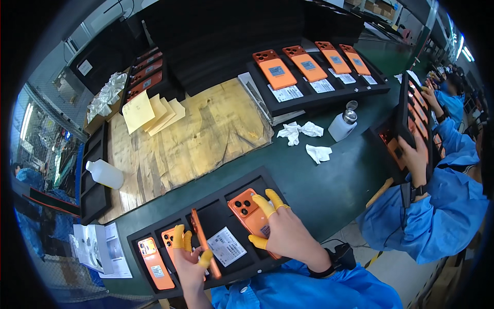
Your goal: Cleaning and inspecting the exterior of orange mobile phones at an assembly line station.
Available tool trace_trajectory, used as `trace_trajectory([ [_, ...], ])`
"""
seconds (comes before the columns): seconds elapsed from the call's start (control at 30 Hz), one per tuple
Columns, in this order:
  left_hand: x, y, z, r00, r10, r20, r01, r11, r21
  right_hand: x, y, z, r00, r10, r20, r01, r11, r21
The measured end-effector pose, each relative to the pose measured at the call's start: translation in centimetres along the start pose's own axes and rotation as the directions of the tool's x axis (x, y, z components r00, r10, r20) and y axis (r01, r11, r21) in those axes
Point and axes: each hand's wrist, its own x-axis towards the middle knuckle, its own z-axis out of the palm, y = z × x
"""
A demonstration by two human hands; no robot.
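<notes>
Yellow finger cots cover several fingertips of both hands. My left hand (pixel 189 265) holds an orange phone (pixel 205 244) tipped up on its edge, the thumb against it; which fingers press its far face is hidden. At the right of the black compartment tray (pixel 210 210), my right hand (pixel 290 232) grips another orange phone (pixel 246 213), thumb and fingers at its sides. A white label sheet (pixel 226 246) lies in the slot between. Left of my left hand, an orange phone (pixel 156 265) lies camera side up; another phone (pixel 169 238) is partly covered by my fingers.
Beyond are a stained wooden board (pixel 206 136) with yellow paper sheets (pixel 139 113), a white bottle (pixel 105 174), crumpled wipes (pixel 301 131) and a pump dispenser (pixel 342 125). A second tray (pixel 329 98) carries several orange phones. At right, a co-worker's hand (pixel 416 157) holds another phone tray.
</notes>
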Motion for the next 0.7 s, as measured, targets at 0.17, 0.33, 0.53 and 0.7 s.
trace_trajectory([
  [0.17, -1.5, 1.9, -2.9, 0.978, -0.035, 0.208, 0.170, 0.715, -0.679, -0.8, 1.9, -2.1, 0.986, 0.007, 0.169, -0.111, 0.784, 0.611],
  [0.33, -1.2, 2.2, -0.3, 0.974, -0.089, 0.208, 0.216, 0.645, -0.733, -0.1, 0.8, 1.0, 0.934, -0.097, 0.345, -0.341, 0.059, 0.938],
  [0.53, 1.8, 1.3, 3.1, 0.915, 0.134, 0.381, 0.228, 0.607, -0.761, 1.8, -2.4, 3.0, 0.967, -0.048, 0.249, -0.244, 0.097, 0.965],
  [0.7, 1.8, 0.4, 2.7, 0.918, 0.148, 0.367, 0.164, 0.702, -0.694, 2.4, -3.2, 3.9, 0.959, -0.085, 0.269, -0.261, 0.090, 0.961],
])
